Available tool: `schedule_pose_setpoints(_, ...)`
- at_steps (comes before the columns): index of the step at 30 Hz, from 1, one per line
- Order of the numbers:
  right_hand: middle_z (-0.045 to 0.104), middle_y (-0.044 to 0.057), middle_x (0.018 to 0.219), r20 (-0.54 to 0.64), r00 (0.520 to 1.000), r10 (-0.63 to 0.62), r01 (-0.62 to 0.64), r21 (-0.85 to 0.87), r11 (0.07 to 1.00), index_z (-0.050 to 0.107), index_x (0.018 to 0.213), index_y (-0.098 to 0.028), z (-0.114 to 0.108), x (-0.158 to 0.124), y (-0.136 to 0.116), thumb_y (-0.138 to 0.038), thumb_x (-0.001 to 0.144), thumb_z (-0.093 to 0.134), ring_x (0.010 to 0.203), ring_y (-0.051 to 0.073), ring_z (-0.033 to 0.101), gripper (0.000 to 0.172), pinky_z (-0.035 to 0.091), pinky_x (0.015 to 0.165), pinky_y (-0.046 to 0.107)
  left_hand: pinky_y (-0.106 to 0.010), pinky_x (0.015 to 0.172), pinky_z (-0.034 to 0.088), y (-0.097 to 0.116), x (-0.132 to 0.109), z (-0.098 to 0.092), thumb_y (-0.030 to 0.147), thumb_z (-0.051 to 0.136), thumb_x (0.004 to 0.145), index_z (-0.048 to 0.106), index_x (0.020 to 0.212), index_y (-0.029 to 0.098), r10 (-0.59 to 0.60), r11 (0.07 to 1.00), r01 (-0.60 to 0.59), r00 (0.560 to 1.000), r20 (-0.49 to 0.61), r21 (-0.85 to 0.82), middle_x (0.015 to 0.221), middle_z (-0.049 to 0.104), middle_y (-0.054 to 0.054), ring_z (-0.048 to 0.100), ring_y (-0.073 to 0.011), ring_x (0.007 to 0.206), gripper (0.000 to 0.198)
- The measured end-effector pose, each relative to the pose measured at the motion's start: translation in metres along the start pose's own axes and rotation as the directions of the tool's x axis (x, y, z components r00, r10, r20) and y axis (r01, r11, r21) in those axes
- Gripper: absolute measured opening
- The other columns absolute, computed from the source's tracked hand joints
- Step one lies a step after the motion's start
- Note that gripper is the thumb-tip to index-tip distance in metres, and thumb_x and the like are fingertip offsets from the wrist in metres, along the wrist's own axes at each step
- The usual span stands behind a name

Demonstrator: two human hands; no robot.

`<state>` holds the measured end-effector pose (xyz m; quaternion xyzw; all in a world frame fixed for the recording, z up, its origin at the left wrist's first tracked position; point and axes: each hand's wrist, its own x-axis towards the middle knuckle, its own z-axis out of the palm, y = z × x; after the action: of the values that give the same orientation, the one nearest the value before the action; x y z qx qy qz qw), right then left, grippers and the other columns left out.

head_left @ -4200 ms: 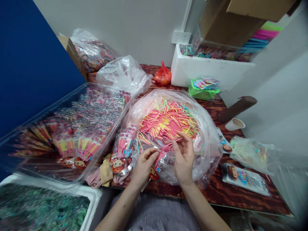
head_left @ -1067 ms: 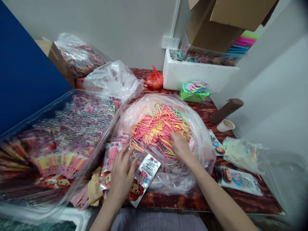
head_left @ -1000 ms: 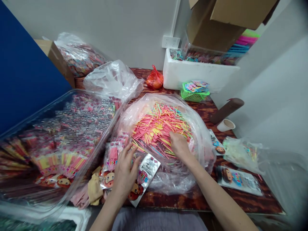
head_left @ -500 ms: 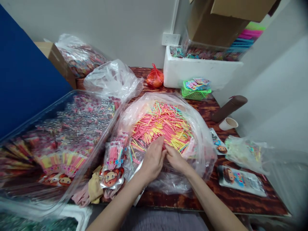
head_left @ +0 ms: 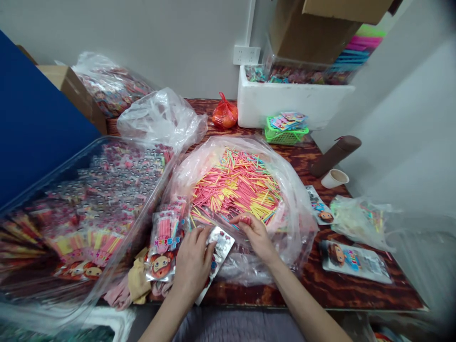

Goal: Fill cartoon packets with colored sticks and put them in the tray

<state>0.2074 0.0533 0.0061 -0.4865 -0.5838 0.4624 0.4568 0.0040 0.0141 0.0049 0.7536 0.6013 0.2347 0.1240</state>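
Note:
A large clear plastic bag [head_left: 299, 204] lies open in the middle, heaped with thin pink, yellow and green sticks [head_left: 238, 183]. At its near edge, my right hand [head_left: 255, 237] pinches a few pink sticks between curled fingers. My left hand [head_left: 195, 259] rests over a silver pouch [head_left: 221, 244] left of it, fingers stretched and thumb apart; its fingertips are partly hidden. Beside that hand lie filled clear-front packets [head_left: 164, 242] with a cartoon face and pink sticks inside.
On the left stands a clear bin [head_left: 142, 223] full of filled packets. Cloths [head_left: 138, 280] lie near its corner. To the right are a brown bottle [head_left: 335, 156], a paper cup [head_left: 335, 178] and a printed pouch [head_left: 356, 261]. A green basket [head_left: 285, 135] and white foam box [head_left: 292, 102] stand behind.
My hands were together over the sticks and have parted. The left moved down and left onto the silver pouch; the right stayed near the bag's edge with pink sticks. The view shifted slightly.

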Motion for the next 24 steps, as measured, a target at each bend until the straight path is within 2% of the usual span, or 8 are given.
schedule_pose_setpoints(2,0.068,0.004,0.087,-0.038,0.999,0.032,-0.034,-0.046,0.998,0.064,0.088,-0.020,0.009,-0.010,0.020,-0.025,0.089,0.050,0.088,0.019,0.063,0.015,0.048,0.084,0.032,-0.046,0.087,0.049,-0.004,-0.011,0.007,0.038,0.055,0.090,0.057,0.123,0.017,-0.026,0.997,0.024,0.999,0.022,0.077,0.111,0.063,-0.013,0.059,-0.0303,0.102,0.039)
schedule_pose_setpoints(5,0.068,0.003,0.085,-0.067,0.996,0.056,-0.058,-0.025,0.998,0.062,0.091,-0.020,0.015,-0.017,0.037,-0.025,0.088,0.051,0.087,0.019,0.064,0.012,0.048,0.083,0.032,-0.044,0.084,0.049,-0.006,-0.017,0.015,0.040,0.057,0.088,0.054,0.126,0.018,-0.062,0.996,0.059,0.997,0.046,0.064,0.106,0.062,-0.011,0.059,-0.0292,0.098,0.044)
schedule_pose_setpoints(9,0.071,0.003,0.088,-0.048,0.995,0.083,-0.083,-0.008,0.997,0.065,0.100,-0.021,0.012,-0.019,0.038,-0.029,0.089,0.053,0.090,0.020,0.066,0.019,0.049,0.086,0.033,-0.039,0.081,0.050,-0.007,-0.017,0.018,0.035,0.057,0.088,0.054,0.119,0.020,-0.149,0.987,0.148,0.989,-0.015,-0.068,0.102,0.061,-0.008,0.060,-0.0266,0.096,0.035)
schedule_pose_setpoints(13,0.072,0.004,0.089,-0.060,0.995,0.082,-0.079,0.050,0.996,0.067,0.095,-0.021,0.012,-0.021,0.038,-0.030,0.088,0.054,0.088,0.020,0.067,0.017,0.051,0.083,0.033,-0.037,0.078,0.049,-0.010,-0.018,0.020,0.031,0.055,0.088,0.054,0.101,0.021,-0.215,0.961,0.195,0.973,-0.088,-0.197,0.095,0.061,-0.006,0.061,-0.0246,0.090,0.017)
schedule_pose_setpoints(15,0.073,0.004,0.088,-0.067,0.995,0.074,-0.070,0.066,0.995,0.067,0.095,-0.020,0.014,-0.022,0.038,-0.029,0.088,0.055,0.088,0.020,0.068,0.017,0.051,0.084,0.034,-0.035,0.075,0.047,-0.012,-0.019,0.020,0.030,0.053,0.090,0.054,0.091,0.021,-0.232,0.950,0.206,0.968,-0.091,-0.234,0.088,0.060,-0.004,0.061,-0.0227,0.084,0.009)
schedule_pose_setpoints(17,0.073,0.004,0.087,-0.078,0.994,0.073,-0.069,0.048,0.996,0.067,0.096,-0.020,0.013,-0.022,0.036,-0.029,0.088,0.054,0.089,0.021,0.067,0.017,0.050,0.086,0.035,-0.033,0.073,0.046,-0.012,-0.019,0.019,0.030,0.050,0.092,0.053,0.084,0.022,-0.230,0.945,0.205,0.970,-0.075,-0.254,0.082,0.060,-0.003,0.060,-0.0209,0.080,0.012)
schedule_pose_setpoints(21,0.071,0.004,0.084,-0.118,0.990,0.071,-0.087,-0.134,0.987,0.062,0.102,-0.021,0.003,-0.011,0.027,-0.027,0.092,0.045,0.079,0.020,0.066,0.021,0.050,0.077,0.031,-0.031,0.074,0.045,-0.012,-0.017,0.017,0.031,0.045,0.095,0.056,0.078,0.021,-0.183,0.951,0.159,0.981,-0.070,-0.264,0.080,0.061,-0.003,0.060,-0.0193,0.078,0.022)
schedule_pose_setpoints(24,0.067,0.004,0.081,-0.133,0.991,0.008,-0.068,-0.451,0.890,0.059,0.100,-0.020,-0.009,0.008,0.022,-0.018,0.090,0.039,0.073,0.020,0.062,0.022,0.046,0.069,0.029,-0.030,0.074,0.046,-0.011,-0.015,0.018,0.030,0.044,0.096,0.063,0.083,0.021,-0.157,0.963,0.132,0.983,-0.090,-0.235,0.085,0.060,-0.004,0.060,-0.0188,0.080,0.025)
